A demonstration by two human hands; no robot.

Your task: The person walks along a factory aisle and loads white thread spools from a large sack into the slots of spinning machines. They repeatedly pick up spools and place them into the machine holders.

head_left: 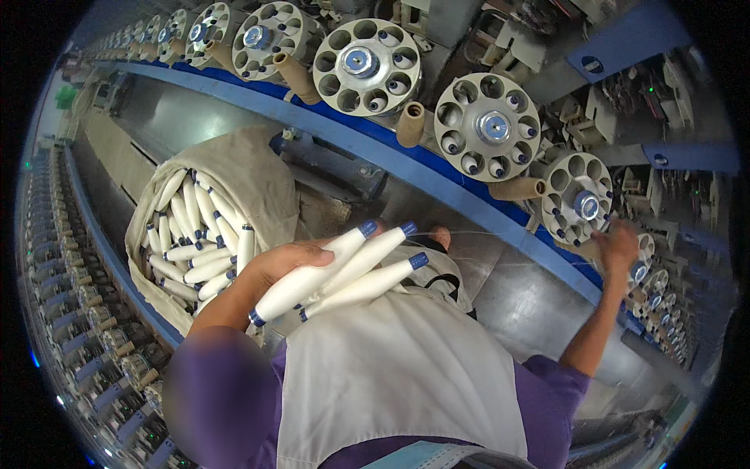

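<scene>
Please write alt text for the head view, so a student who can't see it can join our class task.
A person's left hand holds three blue-tipped white bobbins, while the right hand is beside a round magazine. At left, a cloth sack holds more bobbins.

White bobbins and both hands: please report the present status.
Left hand holding three white bobbins. Right hand beside round magazine, grip unclear. Thin threads stretching rightward from the bobbins; no blockage seen.

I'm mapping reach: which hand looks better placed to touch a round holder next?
Probably the right hand: it is beside a round holder, while the left hand grips white bobbins.
</scene>
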